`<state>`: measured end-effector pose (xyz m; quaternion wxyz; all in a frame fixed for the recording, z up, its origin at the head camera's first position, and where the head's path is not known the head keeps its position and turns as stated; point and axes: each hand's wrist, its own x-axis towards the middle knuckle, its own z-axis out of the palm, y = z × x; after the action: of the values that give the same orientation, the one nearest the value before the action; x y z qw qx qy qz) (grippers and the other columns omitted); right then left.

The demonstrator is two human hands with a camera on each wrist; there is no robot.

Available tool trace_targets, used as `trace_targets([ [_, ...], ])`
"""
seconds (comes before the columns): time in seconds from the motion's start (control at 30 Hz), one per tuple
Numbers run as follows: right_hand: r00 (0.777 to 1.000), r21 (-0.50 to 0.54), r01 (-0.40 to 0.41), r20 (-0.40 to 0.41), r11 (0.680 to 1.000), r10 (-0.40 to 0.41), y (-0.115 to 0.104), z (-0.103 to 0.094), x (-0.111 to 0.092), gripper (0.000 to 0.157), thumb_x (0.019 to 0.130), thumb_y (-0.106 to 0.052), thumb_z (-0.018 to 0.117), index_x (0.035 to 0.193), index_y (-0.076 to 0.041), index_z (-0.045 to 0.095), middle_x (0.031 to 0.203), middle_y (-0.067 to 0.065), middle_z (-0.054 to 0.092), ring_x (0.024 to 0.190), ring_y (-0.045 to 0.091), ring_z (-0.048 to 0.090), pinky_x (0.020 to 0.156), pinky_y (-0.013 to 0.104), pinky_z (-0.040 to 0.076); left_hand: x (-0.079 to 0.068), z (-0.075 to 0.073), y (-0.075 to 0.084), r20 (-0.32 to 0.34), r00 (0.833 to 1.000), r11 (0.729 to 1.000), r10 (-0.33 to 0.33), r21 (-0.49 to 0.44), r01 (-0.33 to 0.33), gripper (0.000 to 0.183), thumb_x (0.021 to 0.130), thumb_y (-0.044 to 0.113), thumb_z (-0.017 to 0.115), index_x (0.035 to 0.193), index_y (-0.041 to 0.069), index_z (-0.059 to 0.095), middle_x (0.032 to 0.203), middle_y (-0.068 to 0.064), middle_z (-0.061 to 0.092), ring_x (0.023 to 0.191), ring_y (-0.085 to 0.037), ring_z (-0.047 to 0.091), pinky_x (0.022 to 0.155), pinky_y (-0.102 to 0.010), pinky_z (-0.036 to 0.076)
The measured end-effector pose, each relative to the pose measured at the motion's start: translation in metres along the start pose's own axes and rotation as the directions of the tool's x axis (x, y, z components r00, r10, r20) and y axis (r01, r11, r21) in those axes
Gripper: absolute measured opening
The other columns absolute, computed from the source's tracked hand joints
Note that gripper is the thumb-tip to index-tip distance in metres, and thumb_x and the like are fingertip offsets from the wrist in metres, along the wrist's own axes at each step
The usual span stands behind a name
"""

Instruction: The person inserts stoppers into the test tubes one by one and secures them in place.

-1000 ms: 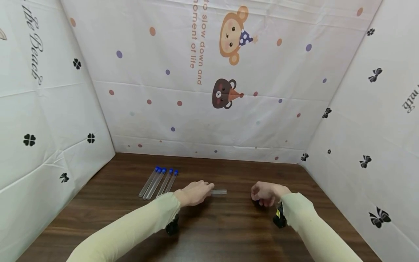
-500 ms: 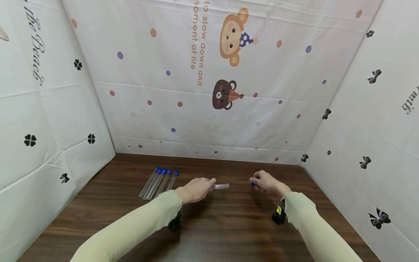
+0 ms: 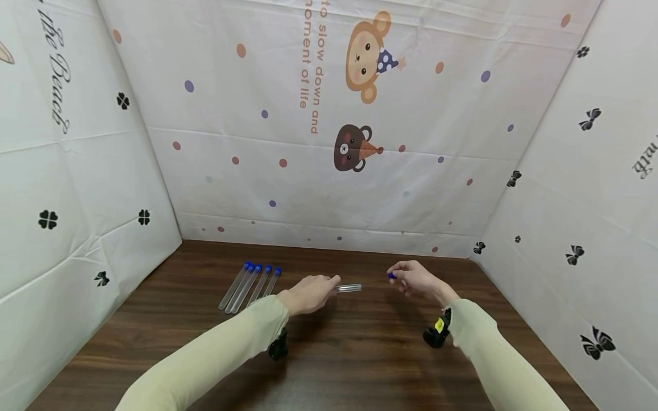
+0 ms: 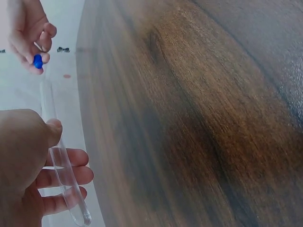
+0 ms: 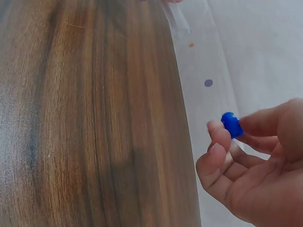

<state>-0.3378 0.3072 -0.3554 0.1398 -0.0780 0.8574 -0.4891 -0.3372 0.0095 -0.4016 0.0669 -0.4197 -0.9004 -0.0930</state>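
My left hand (image 3: 311, 293) holds a clear test tube (image 4: 61, 165) between thumb and fingers. The tube's rounded end lies by the lower fingers in the left wrist view, and its uncapped mouth points toward the other hand. In the head view the tube (image 3: 349, 288) sticks out to the right of the left hand. My right hand (image 3: 417, 281) pinches a small blue cap (image 5: 232, 125) between thumb and fingertips. A short gap separates the cap (image 4: 38, 61) from the tube's mouth. Both hands are raised over the brown table.
Several test tubes with blue caps (image 3: 241, 288) lie side by side on the wooden table (image 3: 354, 365), left of the left hand. White printed cloth (image 3: 308, 188) walls in the table at the back and on both sides.
My right hand has risen from the table with the blue cap and shifted slightly left. My left hand has lifted the test tube a little and moved it slightly right.
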Motion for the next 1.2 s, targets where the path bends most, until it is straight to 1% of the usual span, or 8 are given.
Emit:
trace_targets([
  [0.17, 0.997, 0.001, -0.016, -0.07, 1.0, 0.016, -0.002, 0.002, 0.001, 0.029, 0.106, -0.018, 0.034, 0.11, 0.004, 0.053, 0.075, 0.0, 0.053, 0.059, 0.013, 0.042, 0.054, 0.03, 0.039, 0.001, -0.001, 0.001, -0.01, 1.0, 1.0, 0.001, 0.004, -0.001, 0.005, 0.102, 0.016, 0.047, 0.1, 0.012, 0.05, 0.068, 0.002, 0.053, 0.052, -0.006, 0.037, 0.05, -0.02, 0.03],
  [0.3, 0.994, 0.012, -0.02, -0.105, 1.0, 0.021, -0.002, 0.003, 0.002, 0.027, 0.104, -0.019, 0.042, 0.109, 0.004, 0.055, 0.073, 0.0, 0.054, 0.056, 0.012, 0.042, 0.053, 0.029, 0.04, 0.002, -0.002, 0.002, -0.019, 1.0, 1.0, -0.001, 0.005, 0.001, 0.005, 0.102, 0.016, 0.048, 0.102, 0.012, 0.05, 0.069, 0.001, 0.054, 0.052, -0.007, 0.038, 0.05, -0.021, 0.03],
  [0.4, 0.994, 0.003, -0.014, -0.113, 1.0, 0.014, -0.002, 0.004, 0.002, 0.025, 0.103, -0.016, 0.045, 0.114, 0.005, 0.054, 0.077, 0.0, 0.056, 0.058, 0.012, 0.045, 0.053, 0.029, 0.04, 0.002, -0.003, 0.002, -0.015, 1.0, 1.0, -0.016, -0.007, 0.016, 0.007, 0.101, 0.014, 0.049, 0.107, 0.013, 0.053, 0.075, -0.001, 0.059, 0.056, -0.008, 0.044, 0.051, -0.021, 0.032],
  [0.57, 0.991, -0.057, 0.008, -0.13, 0.998, -0.016, -0.001, 0.005, 0.003, 0.024, 0.101, -0.011, 0.049, 0.118, 0.005, 0.054, 0.082, 0.003, 0.054, 0.062, 0.014, 0.047, 0.052, 0.029, 0.041, 0.002, -0.005, 0.003, -0.007, 0.999, 0.999, -0.035, -0.006, 0.035, 0.018, 0.099, 0.012, 0.052, 0.116, 0.015, 0.055, 0.091, -0.003, 0.067, 0.072, -0.011, 0.061, 0.054, -0.02, 0.037],
  [0.67, 0.99, -0.089, 0.025, -0.139, 0.996, -0.037, 0.0, 0.006, 0.003, 0.026, 0.099, -0.011, 0.053, 0.118, 0.005, 0.057, 0.084, 0.005, 0.058, 0.064, 0.017, 0.052, 0.052, 0.028, 0.043, 0.002, -0.005, 0.003, -0.01, 0.999, 1.0, -0.03, 0.008, 0.03, 0.021, 0.099, 0.01, 0.052, 0.119, 0.014, 0.055, 0.094, -0.003, 0.068, 0.077, -0.012, 0.064, 0.054, -0.019, 0.038],
  [0.9, 0.985, -0.113, 0.081, -0.143, 0.99, -0.097, 0.002, 0.007, 0.006, 0.032, 0.1, -0.021, 0.053, 0.114, 0.006, 0.061, 0.086, 0.006, 0.067, 0.065, 0.017, 0.058, 0.054, 0.029, 0.047, 0.002, -0.007, 0.004, -0.015, 0.999, 1.0, -0.029, -0.009, 0.029, 0.018, 0.1, 0.012, 0.051, 0.117, 0.014, 0.054, 0.089, -0.003, 0.065, 0.064, -0.008, 0.054, 0.051, -0.02, 0.034],
  [1.03, 0.986, -0.117, 0.09, -0.128, 0.989, -0.105, 0.002, 0.009, 0.008, 0.04, 0.103, -0.031, 0.045, 0.107, 0.004, 0.063, 0.084, 0.003, 0.064, 0.064, 0.016, 0.055, 0.055, 0.031, 0.046, 0.003, -0.009, 0.005, -0.029, 0.999, 0.999, -0.028, -0.018, 0.028, 0.017, 0.101, 0.014, 0.049, 0.117, 0.014, 0.054, 0.084, -0.003, 0.063, 0.06, -0.007, 0.046, 0.051, -0.02, 0.033],
  [1.2, 0.985, -0.131, 0.097, -0.13, 0.987, -0.114, 0.004, 0.017, 0.008, 0.044, 0.105, -0.033, 0.037, 0.097, 0.003, 0.061, 0.083, 0.003, 0.06, 0.064, 0.018, 0.055, 0.058, 0.036, 0.048, 0.004, -0.009, 0.006, -0.039, 0.999, 1.0, -0.025, -0.019, 0.025, 0.017, 0.101, 0.015, 0.049, 0.117, 0.014, 0.054, 0.083, -0.002, 0.063, 0.059, -0.007, 0.045, 0.051, -0.02, 0.033],
])
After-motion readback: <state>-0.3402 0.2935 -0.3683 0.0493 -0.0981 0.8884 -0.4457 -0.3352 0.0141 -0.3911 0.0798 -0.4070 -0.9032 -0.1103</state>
